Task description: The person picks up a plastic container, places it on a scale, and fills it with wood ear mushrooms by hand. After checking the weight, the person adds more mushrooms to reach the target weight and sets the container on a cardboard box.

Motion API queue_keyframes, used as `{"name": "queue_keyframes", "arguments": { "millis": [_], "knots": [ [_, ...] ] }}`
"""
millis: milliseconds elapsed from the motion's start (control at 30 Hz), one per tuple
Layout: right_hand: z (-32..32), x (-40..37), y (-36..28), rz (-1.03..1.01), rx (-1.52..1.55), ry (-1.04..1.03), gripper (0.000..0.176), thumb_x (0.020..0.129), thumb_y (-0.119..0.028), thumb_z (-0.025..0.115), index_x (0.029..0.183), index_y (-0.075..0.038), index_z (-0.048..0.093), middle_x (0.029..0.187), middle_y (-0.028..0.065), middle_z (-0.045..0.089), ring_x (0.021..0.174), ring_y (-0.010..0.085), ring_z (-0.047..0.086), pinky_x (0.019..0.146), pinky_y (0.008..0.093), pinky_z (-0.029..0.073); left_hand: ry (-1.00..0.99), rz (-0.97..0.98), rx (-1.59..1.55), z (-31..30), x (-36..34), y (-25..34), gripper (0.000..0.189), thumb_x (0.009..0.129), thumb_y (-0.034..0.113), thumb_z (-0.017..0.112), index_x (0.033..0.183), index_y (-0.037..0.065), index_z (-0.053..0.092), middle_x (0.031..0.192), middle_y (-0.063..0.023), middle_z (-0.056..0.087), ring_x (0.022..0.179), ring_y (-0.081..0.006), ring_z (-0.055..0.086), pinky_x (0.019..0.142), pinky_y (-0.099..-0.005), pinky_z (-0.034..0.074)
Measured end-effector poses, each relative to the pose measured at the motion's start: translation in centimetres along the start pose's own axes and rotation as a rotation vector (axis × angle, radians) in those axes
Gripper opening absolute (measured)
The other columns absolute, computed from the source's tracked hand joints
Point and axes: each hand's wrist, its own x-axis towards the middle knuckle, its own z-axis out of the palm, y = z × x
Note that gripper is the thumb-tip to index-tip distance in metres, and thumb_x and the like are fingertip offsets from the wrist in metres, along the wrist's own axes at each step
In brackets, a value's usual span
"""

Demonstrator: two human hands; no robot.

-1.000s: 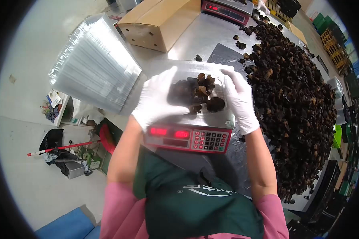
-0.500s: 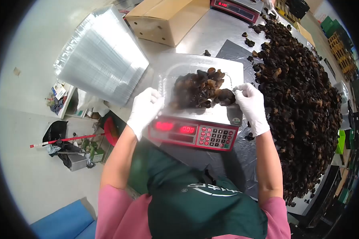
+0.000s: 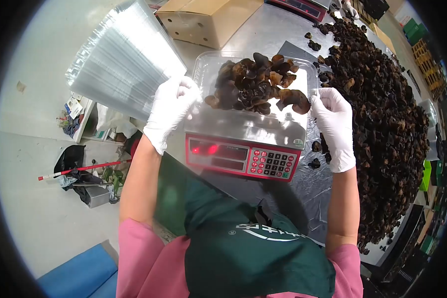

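Observation:
A clear plastic tray (image 3: 203,67) with dark brown fungus pieces (image 3: 256,84) heaped in it is above the red and silver scale (image 3: 241,155). My white-gloved left hand (image 3: 176,104) grips the tray's left side, its fingers curled at the edge. On the right, my gloved right hand (image 3: 333,111) pinches the tray's right edge beside a large piece of fungus. The scale's keypad and red display face me. Whether the tray's underside touches the scale plate I cannot tell.
A stack of clear trays (image 3: 126,62) stands at the left, near a cardboard box (image 3: 208,25). A large heap of dark fungus (image 3: 377,129) covers the right side of the table. Farther back are a second scale (image 3: 300,9) and another person's gloved hand (image 3: 351,10).
The tray and fungus have moved away from me, up in the view. My hands have moved slightly apart, still at its sides. The scale's display shows different lit parts.

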Motion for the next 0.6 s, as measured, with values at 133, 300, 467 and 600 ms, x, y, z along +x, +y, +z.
{"name": "queue_keyframes", "arguments": {
  "millis": [133, 300, 467, 600],
  "knots": [
    [0.2, -0.4, 1.2, -0.006, 0.016, 0.009, 0.014, 0.096, -0.009, 0.071, 0.107, 0.000, 0.072, 0.077, -0.0010, 0.068, 0.069, 0.0030, 0.055, 0.065, 0.0221, 0.046, -0.008, -0.031, 0.025, 0.4, 0.0, -1.0, 0.012, 0.102, 0.015, 0.064, 0.105, 0.004, 0.062, 0.079, -0.0039, 0.068, 0.063, -0.0086, 0.064, 0.052, -0.0222, 0.048],
    [0.9, -1.6, 3.8, -0.023, -0.066, 0.034, 0.015, 0.094, -0.011, 0.072, 0.104, 0.000, 0.072, 0.072, 0.0020, 0.069, 0.064, 0.0040, 0.057, 0.060, 0.0246, 0.048, 0.004, 0.039, 0.261, 0.9, 0.1, -4.6, 0.016, 0.097, 0.016, 0.069, 0.108, 0.005, 0.065, 0.078, -0.0018, 0.068, 0.065, -0.0079, 0.061, 0.058, -0.0242, 0.048],
    [0.6, -2.6, 5.9, -0.035, -0.363, 0.093, 0.018, 0.094, -0.017, 0.075, 0.105, -0.003, 0.073, 0.070, 0.0012, 0.065, 0.063, 0.0052, 0.055, 0.060, 0.0249, 0.047, 0.156, 0.146, 0.652, 1.5, -0.6, -5.6, 0.033, 0.094, 0.023, 0.075, 0.119, 0.005, 0.066, 0.073, 0.0005, 0.061, 0.064, -0.0084, 0.053, 0.063, -0.0289, 0.049],
    [-2.6, -3.2, 6.3, 0.090, -0.141, 0.207, 0.021, 0.101, -0.016, 0.071, 0.117, -0.003, 0.074, 0.080, -0.0034, 0.066, 0.070, 0.0024, 0.054, 0.064, 0.0211, 0.046, 0.236, 0.204, 0.568, -1.1, -0.6, -5.8, 0.040, 0.094, 0.017, 0.077, 0.130, 0.005, 0.065, 0.084, 0.0000, 0.063, 0.065, -0.0063, 0.049, 0.064, -0.0247, 0.046]
  ]
}}
